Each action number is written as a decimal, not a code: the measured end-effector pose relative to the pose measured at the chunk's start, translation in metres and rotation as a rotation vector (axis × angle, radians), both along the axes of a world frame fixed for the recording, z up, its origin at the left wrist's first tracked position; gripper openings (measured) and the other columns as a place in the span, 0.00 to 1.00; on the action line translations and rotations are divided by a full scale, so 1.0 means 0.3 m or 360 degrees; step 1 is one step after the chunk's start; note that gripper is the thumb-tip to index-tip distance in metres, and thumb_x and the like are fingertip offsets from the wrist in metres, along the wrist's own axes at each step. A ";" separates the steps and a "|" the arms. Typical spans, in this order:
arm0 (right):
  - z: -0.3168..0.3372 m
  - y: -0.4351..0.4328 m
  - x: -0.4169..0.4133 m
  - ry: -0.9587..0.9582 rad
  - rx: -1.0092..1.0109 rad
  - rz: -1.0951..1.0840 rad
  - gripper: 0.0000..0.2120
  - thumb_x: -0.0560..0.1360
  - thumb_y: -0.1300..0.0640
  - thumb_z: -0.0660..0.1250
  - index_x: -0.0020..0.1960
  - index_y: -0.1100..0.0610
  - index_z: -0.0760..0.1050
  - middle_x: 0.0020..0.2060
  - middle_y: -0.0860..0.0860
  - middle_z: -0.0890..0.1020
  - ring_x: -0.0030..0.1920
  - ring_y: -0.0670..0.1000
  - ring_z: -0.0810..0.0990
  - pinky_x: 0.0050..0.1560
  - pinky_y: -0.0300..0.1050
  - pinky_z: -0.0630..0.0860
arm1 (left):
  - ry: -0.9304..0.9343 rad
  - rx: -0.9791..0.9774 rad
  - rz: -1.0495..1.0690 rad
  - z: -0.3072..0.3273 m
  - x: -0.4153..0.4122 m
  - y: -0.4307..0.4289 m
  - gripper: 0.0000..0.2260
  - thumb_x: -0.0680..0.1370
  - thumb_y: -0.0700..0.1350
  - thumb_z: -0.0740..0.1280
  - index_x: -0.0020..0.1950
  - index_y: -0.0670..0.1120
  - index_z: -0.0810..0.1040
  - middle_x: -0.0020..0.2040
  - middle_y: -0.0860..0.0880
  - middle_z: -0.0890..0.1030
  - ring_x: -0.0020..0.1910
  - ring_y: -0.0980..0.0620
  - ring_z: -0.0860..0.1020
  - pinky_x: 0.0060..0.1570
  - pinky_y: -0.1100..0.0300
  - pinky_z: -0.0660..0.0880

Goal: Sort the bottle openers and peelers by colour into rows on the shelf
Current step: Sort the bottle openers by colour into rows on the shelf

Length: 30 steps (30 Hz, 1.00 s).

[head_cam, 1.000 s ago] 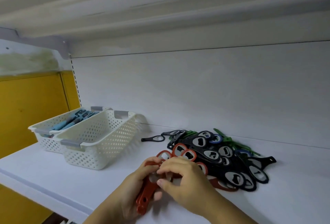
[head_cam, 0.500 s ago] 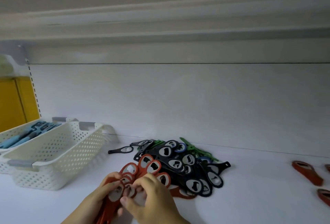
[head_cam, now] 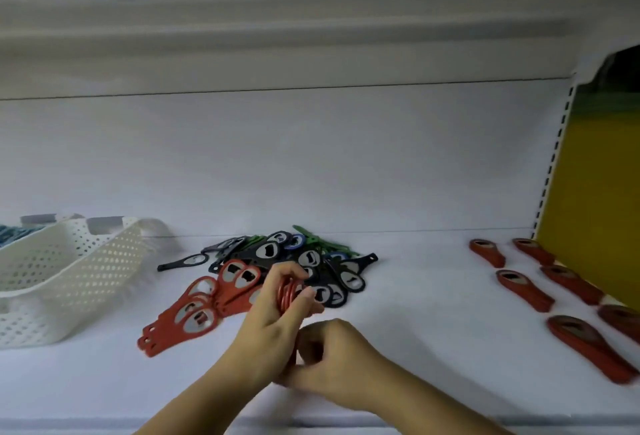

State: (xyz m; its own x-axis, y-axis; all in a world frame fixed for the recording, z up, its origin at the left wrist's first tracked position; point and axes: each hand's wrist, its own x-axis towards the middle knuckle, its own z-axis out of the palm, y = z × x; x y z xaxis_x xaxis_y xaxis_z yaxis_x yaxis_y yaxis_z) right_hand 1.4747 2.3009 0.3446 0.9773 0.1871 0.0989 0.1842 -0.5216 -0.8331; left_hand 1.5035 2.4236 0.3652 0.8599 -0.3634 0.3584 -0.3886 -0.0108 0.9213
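My left hand (head_cam: 270, 327) grips a stack of red bottle openers (head_cam: 289, 291) on edge, just in front of the mixed pile. My right hand (head_cam: 332, 355) curls round the lower end of the same stack, close against the left. The pile (head_cam: 311, 261) holds black, blue and green openers. Several red openers (head_cam: 197, 310) lie loose on the shelf to the left of my hands. At the right, several red openers (head_cam: 523, 287) lie spaced out in rows.
A white perforated basket (head_cam: 69, 278) stands at the left, with a second basket holding blue tools (head_cam: 14, 233) behind it. The yellow side panel (head_cam: 595, 192) closes the shelf on the right. The shelf's front edge (head_cam: 311, 422) runs under my forearms.
The view has swung right, bringing the red rows into sight. My hands have lifted a stack of red openers off the shelf and moved right, leaving several red ones lying at the left.
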 end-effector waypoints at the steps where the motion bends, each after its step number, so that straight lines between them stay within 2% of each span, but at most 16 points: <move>1: 0.000 -0.028 -0.018 -0.0005 0.0058 -0.0067 0.14 0.67 0.53 0.74 0.28 0.52 0.71 0.22 0.41 0.71 0.27 0.41 0.66 0.33 0.37 0.63 | -0.0033 0.0030 -0.0050 -0.001 -0.016 -0.042 0.07 0.79 0.41 0.62 0.48 0.54 0.71 0.42 0.39 0.79 0.42 0.53 0.81 0.42 0.61 0.77; 3: 0.001 -0.087 -0.053 0.0034 0.0213 -0.0135 0.13 0.68 0.60 0.73 0.29 0.52 0.72 0.21 0.41 0.73 0.27 0.40 0.68 0.34 0.34 0.65 | -0.0104 0.0057 -0.0122 -0.006 -0.042 -0.111 0.09 0.79 0.42 0.62 0.45 0.56 0.70 0.43 0.41 0.78 0.42 0.54 0.81 0.42 0.58 0.77; 4: 0.004 -0.116 -0.073 0.0069 0.0272 -0.0143 0.14 0.69 0.62 0.72 0.28 0.52 0.72 0.21 0.41 0.73 0.27 0.39 0.68 0.34 0.33 0.65 | -0.0153 0.0070 -0.0154 -0.009 -0.052 -0.139 0.09 0.79 0.43 0.62 0.45 0.57 0.69 0.43 0.42 0.78 0.44 0.55 0.81 0.45 0.57 0.77; 6: 0.009 -0.170 -0.110 0.0101 0.0298 -0.0193 0.15 0.69 0.62 0.72 0.27 0.52 0.72 0.22 0.42 0.70 0.29 0.42 0.65 0.33 0.35 0.63 | -0.0258 0.0077 -0.0225 -0.014 -0.068 -0.186 0.08 0.79 0.45 0.62 0.46 0.59 0.68 0.43 0.46 0.78 0.46 0.51 0.80 0.50 0.55 0.76; 8: 0.010 -0.220 -0.138 0.0057 0.0262 -0.0291 0.16 0.69 0.60 0.72 0.26 0.51 0.72 0.25 0.43 0.68 0.31 0.45 0.64 0.34 0.38 0.61 | -0.0338 0.0079 -0.0311 -0.012 -0.082 -0.227 0.08 0.79 0.47 0.62 0.47 0.61 0.67 0.43 0.48 0.76 0.47 0.44 0.77 0.51 0.51 0.75; 11: 0.023 -0.279 -0.181 -0.0026 0.0196 -0.0393 0.16 0.69 0.61 0.71 0.26 0.48 0.75 0.24 0.43 0.71 0.30 0.43 0.68 0.35 0.36 0.66 | -0.0455 0.0128 -0.0425 -0.011 -0.099 -0.279 0.09 0.76 0.50 0.62 0.49 0.63 0.64 0.42 0.51 0.74 0.45 0.45 0.77 0.48 0.49 0.76; 14: 0.025 -0.346 -0.216 0.0038 0.0126 -0.0425 0.14 0.69 0.61 0.70 0.26 0.49 0.74 0.25 0.43 0.72 0.30 0.44 0.69 0.36 0.38 0.68 | -0.0568 0.0272 -0.0599 -0.021 -0.106 -0.319 0.11 0.75 0.52 0.64 0.53 0.62 0.64 0.45 0.57 0.74 0.45 0.51 0.77 0.49 0.53 0.76; 16: 0.022 -0.392 -0.233 0.0083 0.0040 -0.0483 0.09 0.65 0.55 0.71 0.29 0.54 0.75 0.27 0.48 0.71 0.33 0.48 0.67 0.38 0.43 0.66 | -0.0636 0.0395 -0.0701 -0.028 -0.102 -0.336 0.15 0.75 0.49 0.67 0.58 0.59 0.66 0.50 0.62 0.73 0.51 0.56 0.76 0.56 0.59 0.74; 17: 0.021 -0.413 -0.242 0.0084 -0.0024 -0.0524 0.11 0.63 0.50 0.70 0.32 0.57 0.76 0.30 0.51 0.72 0.34 0.49 0.68 0.39 0.44 0.66 | -0.0655 0.0446 -0.0746 -0.030 -0.098 -0.344 0.18 0.75 0.46 0.68 0.61 0.58 0.67 0.52 0.63 0.73 0.55 0.58 0.75 0.59 0.62 0.73; 19: 0.020 -0.451 -0.260 0.0107 -0.0110 -0.0588 0.14 0.64 0.48 0.69 0.34 0.59 0.76 0.30 0.52 0.72 0.34 0.47 0.68 0.38 0.43 0.66 | -0.0640 0.0505 -0.0823 -0.032 -0.094 -0.362 0.22 0.75 0.41 0.70 0.63 0.60 0.69 0.57 0.60 0.73 0.59 0.59 0.74 0.60 0.65 0.72; 20: 0.015 -0.466 -0.268 0.0111 -0.0135 -0.0608 0.11 0.66 0.50 0.70 0.32 0.56 0.74 0.29 0.51 0.70 0.32 0.47 0.66 0.36 0.42 0.65 | -0.0618 0.0512 -0.0843 -0.034 -0.094 -0.371 0.24 0.74 0.40 0.70 0.63 0.62 0.69 0.58 0.59 0.74 0.59 0.59 0.74 0.59 0.65 0.73; 23: -0.005 -0.484 -0.284 0.0124 -0.0160 -0.0622 0.17 0.70 0.54 0.70 0.27 0.52 0.66 0.25 0.48 0.63 0.28 0.46 0.60 0.31 0.40 0.59 | -0.0531 0.0500 -0.0863 -0.045 -0.095 -0.396 0.26 0.74 0.39 0.72 0.60 0.66 0.71 0.57 0.60 0.75 0.59 0.61 0.74 0.57 0.63 0.75; 26: -0.043 -0.488 -0.274 0.0112 -0.0168 -0.0656 0.17 0.67 0.48 0.72 0.32 0.59 0.70 0.27 0.52 0.67 0.30 0.48 0.63 0.34 0.43 0.62 | -0.0453 0.0452 -0.0888 -0.058 -0.093 -0.408 0.26 0.72 0.39 0.73 0.60 0.66 0.72 0.56 0.59 0.76 0.57 0.62 0.75 0.55 0.65 0.76; 30: -0.066 -0.484 -0.264 0.0090 -0.0147 -0.0719 0.16 0.66 0.46 0.74 0.28 0.52 0.72 0.26 0.50 0.68 0.30 0.49 0.65 0.36 0.45 0.63 | -0.0292 0.0296 -0.0843 -0.072 -0.082 -0.413 0.26 0.69 0.38 0.75 0.57 0.65 0.76 0.56 0.55 0.78 0.56 0.58 0.78 0.53 0.61 0.78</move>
